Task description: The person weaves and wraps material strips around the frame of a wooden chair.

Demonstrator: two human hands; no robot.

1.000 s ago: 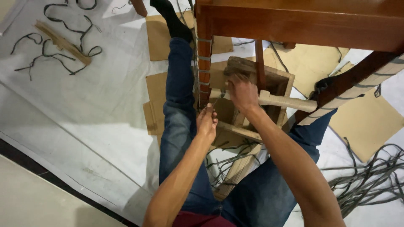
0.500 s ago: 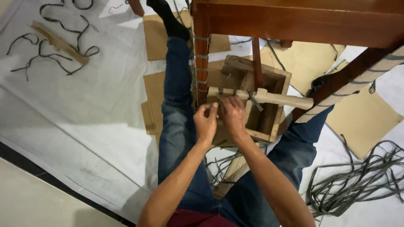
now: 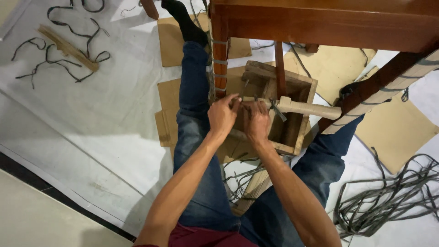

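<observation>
seen from above, a seated person works at a wooden chair frame. both hands meet at a pale rung wrapped in grey strip. to do this well, judging by the wrap, keep the strip taut and each turn snug against the last. the left hand is curled closed around the rung's end; the right hand, just beside it, pinches closed on the strip. a wooden box sits directly beneath the hands; loose strips lie well off past the right hand.

A white floor sheet carries cardboard pieces, grey strap bundles, and a wood slat
</observation>
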